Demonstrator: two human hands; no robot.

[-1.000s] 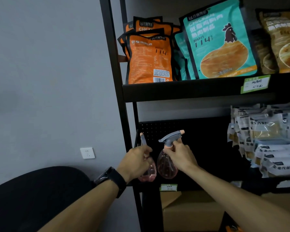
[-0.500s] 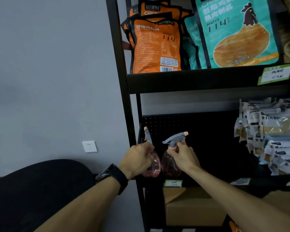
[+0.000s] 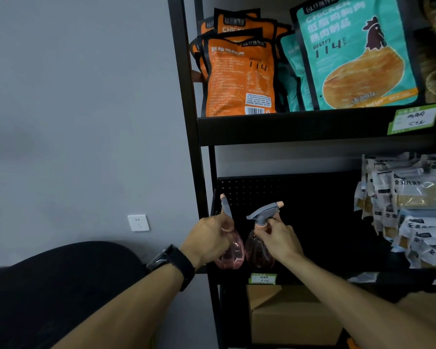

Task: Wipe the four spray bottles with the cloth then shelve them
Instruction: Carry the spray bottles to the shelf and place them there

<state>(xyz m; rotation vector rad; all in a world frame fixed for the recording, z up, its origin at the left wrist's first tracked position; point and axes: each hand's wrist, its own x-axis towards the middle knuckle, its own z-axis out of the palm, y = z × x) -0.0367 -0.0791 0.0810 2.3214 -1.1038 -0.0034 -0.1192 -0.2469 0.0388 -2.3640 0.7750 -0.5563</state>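
Here each hand grips a pink spray bottle by the neck — left hand (image 3: 207, 241) on the left bottle (image 3: 230, 253), right hand (image 3: 278, 239) on the right bottle (image 3: 258, 250). Both bottles sit touching on the black shelf (image 3: 312, 278).

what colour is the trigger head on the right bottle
Grey, with a peach nozzle tip, on the right bottle; the trigger head shows best in the head view.

Your left hand (image 3: 207, 244) wraps the neck of the left spray bottle (image 3: 230, 253), and your right hand (image 3: 278, 239) pinches the neck of the right spray bottle (image 3: 258, 250) just below its grey trigger head. The two pink bottles stand side by side, almost touching, at the left end of the black shelf (image 3: 312, 278). Above them sit orange pouches (image 3: 237, 76) and a teal pouch (image 3: 358, 54); white packets (image 3: 413, 212) lie to your right. A watch (image 3: 173, 263) circles your left wrist.
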